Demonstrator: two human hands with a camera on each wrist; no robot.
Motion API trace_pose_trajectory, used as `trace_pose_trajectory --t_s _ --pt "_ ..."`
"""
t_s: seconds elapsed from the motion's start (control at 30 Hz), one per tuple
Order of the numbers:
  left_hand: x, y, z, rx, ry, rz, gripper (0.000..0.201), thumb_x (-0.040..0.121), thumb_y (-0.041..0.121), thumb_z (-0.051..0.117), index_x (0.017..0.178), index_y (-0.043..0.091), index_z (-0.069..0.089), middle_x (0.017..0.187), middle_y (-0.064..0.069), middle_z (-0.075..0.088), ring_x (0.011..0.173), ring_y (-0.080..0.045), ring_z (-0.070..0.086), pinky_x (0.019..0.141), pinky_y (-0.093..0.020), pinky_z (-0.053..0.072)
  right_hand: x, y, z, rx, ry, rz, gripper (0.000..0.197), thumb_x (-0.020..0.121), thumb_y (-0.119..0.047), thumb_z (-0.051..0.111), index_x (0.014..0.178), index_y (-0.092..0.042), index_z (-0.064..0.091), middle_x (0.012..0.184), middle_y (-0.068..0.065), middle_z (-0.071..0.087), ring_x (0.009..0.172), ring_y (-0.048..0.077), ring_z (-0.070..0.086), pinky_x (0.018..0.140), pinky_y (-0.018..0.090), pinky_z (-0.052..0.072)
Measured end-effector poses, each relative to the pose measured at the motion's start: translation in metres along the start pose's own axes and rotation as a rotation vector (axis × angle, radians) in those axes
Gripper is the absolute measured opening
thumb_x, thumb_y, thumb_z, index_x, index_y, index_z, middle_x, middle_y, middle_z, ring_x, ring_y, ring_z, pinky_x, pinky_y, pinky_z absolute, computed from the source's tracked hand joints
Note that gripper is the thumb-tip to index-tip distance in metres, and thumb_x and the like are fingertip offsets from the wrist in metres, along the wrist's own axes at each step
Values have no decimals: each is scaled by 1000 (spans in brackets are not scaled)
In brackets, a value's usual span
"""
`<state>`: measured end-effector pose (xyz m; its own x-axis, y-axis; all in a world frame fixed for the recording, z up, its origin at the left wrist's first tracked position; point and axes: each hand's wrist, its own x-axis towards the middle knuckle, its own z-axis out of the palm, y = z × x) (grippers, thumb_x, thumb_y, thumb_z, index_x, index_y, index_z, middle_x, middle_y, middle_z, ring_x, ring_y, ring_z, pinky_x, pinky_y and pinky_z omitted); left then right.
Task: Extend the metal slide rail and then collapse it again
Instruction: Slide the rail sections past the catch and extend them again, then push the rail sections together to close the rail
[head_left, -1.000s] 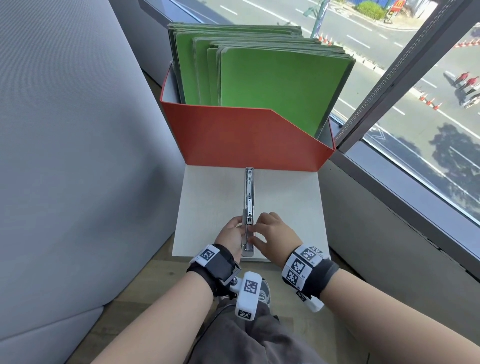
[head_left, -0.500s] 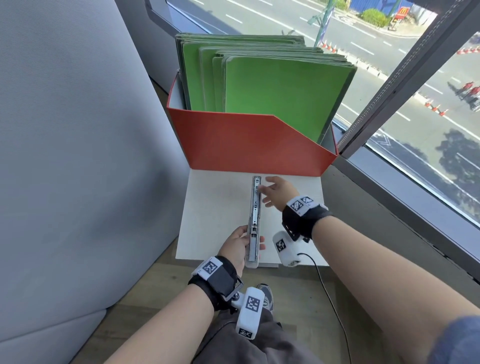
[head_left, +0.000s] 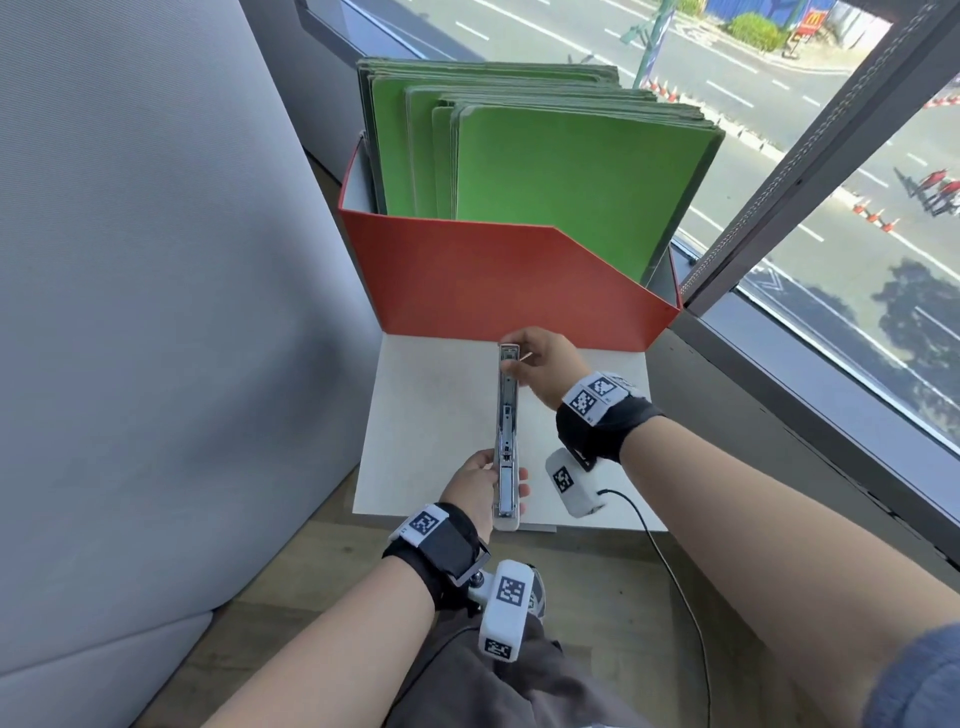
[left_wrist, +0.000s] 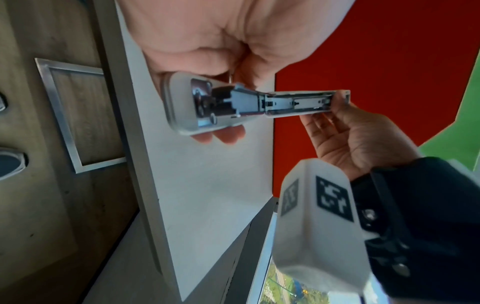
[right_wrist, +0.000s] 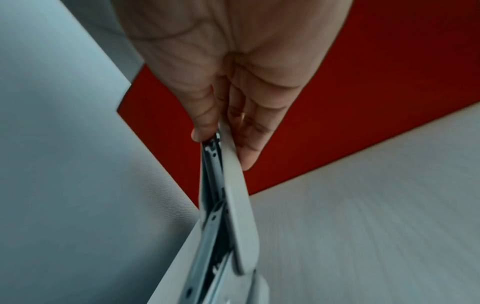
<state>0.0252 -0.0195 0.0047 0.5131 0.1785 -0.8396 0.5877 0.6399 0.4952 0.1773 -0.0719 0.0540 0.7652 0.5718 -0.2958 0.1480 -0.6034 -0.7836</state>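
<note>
near end of the metal slide rail (head_left: 506, 441) is gripped by the left hand (head_left: 470, 486), fingers curled round it, above the white board (head_left: 431, 415). far end is pinched between thumb and fingers of the right hand (head_left: 540, 364). beyond, green folders (head_left: 561, 176) are stood upright in the red file box (head_left: 498, 280).

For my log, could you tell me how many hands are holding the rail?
2: the left hand grips the rail's near end, the right hand pinches its far end.
</note>
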Motion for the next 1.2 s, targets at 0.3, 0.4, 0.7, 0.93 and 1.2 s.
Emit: trace_pose_trajectory --t_s 0.3,0.4,0.7,0.93,1.2 --pt "6 12 10 6 20 -7 33 93 0 24 103 14 52 79 -11 63 64 -23 59 52 -31 49 -58 4 -6 -43 20 -265 27 85 -17 66 112 -19 62 107 3 71 97 14 68 92 33 56" --pt "7 14 13 8 34 -1 32 94 2 25 98 15 54 80 -10 62 67 -23 61 58 -34 48 -80 10 -3 -111 13 -346 27 86 -22 66 112 -20 64 110 -2 72 99 11 67 92 28 55" --pt "6 18 12 -56 -6 -3 21 93 13 36 86 16 56 48 1 63 47 -16 62 61 -29 44 -110 47 32 -219 13 -515 22 77 -9 73 98 -7 67 110 7 70 109 20 61 94 27 49" --pt "6 13 4 -43 -113 18 35 83 46 60 102 16 64 82 -2 64 69 -15 61 57 -29 45 -115 52 36 -25 116 -292 29 83 -28 70 109 -17 67 119 -1 61 103 9 60 88 16 49" --pt "9 8 2 8 -63 116 30 82 25 65 108 10 62 81 -5 60 70 -19 56 57 -28 44 -112 49 48 256 12 90 34 86 -14 64 119 -18 62 118 -2 61 94 11 66 78 13 49"
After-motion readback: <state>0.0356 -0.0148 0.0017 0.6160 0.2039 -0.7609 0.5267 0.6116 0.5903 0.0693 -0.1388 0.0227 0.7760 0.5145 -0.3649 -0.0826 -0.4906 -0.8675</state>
